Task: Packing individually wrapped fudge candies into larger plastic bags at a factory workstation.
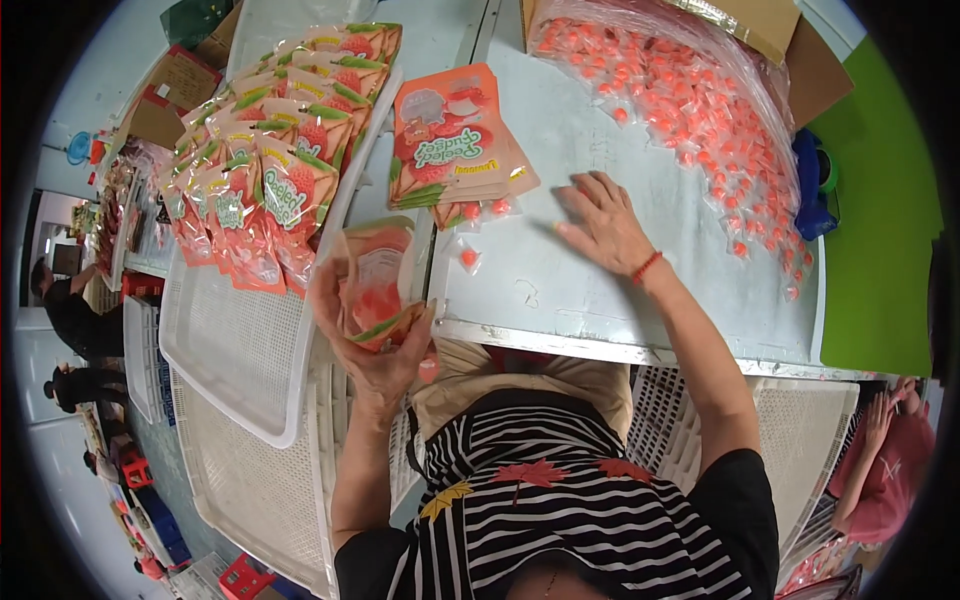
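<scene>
My left hand (pixel 380 372) grips a candy pouch (pixel 378 250) just off the table's left front edge. The pouch's mouth gapes toward me, and red-pink pieces show inside. Over the tabletop my right hand (pixel 607 228) is spread with its fingers apart, holding nothing; whether it touches the surface I cannot tell. Between the hands lie a few wrapped candies (pixel 468 258), each a red-pink ball in a clear wrapper. Just behind them is a stack of flat pink-and-tan pouches (pixel 445 130). Another wrapped candy (pixel 428 369) shows beside my left hand, below the table edge.
A large heap of wrapped candies (pixel 690 120) spills from a plastic-lined carton (pixel 810 75) at the right. Filled pouches (pixel 290 150) are piled on a white plastic tray (pixel 240 335) at the left. A blue tape dispenser (pixel 815 185) stands at the far right. Other people work at both sides.
</scene>
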Tool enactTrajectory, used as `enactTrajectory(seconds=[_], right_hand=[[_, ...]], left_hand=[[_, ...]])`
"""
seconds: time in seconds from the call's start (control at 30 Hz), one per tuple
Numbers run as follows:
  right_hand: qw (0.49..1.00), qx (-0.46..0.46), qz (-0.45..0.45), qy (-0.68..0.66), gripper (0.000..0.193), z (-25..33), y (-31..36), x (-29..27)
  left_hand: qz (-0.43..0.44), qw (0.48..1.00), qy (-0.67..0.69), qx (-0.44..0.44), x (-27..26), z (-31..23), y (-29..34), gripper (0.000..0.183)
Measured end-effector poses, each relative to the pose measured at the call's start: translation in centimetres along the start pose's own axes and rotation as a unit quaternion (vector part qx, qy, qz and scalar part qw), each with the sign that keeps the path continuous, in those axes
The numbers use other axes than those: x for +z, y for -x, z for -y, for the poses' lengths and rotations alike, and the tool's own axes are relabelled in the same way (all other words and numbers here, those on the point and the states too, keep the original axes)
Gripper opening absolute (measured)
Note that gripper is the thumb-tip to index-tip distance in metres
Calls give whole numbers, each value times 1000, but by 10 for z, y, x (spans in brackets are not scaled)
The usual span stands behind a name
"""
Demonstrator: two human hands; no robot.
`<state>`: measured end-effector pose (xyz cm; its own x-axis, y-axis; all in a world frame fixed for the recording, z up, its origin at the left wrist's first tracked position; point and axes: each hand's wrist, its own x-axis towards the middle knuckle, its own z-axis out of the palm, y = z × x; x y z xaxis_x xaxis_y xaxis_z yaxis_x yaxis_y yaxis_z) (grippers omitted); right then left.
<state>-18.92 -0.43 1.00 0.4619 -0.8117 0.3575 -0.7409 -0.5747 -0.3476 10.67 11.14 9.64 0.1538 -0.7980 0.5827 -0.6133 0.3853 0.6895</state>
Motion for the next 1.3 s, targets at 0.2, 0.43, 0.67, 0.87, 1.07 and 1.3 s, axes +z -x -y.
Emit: enactTrajectory(seconds=[0.2,0.43,0.67,0.87,1.07,1.3], right_hand=[[994,79,-40,62,25,20,27,11],[832,305,-191,-423,20,63,-35,-57],[700,233,-201,-644,19,124,-75,-73],[881,231,-56,-410,24,119,-49,-74],[950,0,-10,-312,33,136,-44,-98],[879,90,-89,-459,38,138,-55,-87]], left_hand=[[31,997,69,3,40,-6,-4,99],[84,993,-52,68,80,-22,-13,100],[42,994,-54,82,102,-24,-11,100],[33,994,-58,90,107,-19,-9,99],[61,997,-9,35,96,-15,-18,100],[89,991,97,9,75,-9,-22,104]])
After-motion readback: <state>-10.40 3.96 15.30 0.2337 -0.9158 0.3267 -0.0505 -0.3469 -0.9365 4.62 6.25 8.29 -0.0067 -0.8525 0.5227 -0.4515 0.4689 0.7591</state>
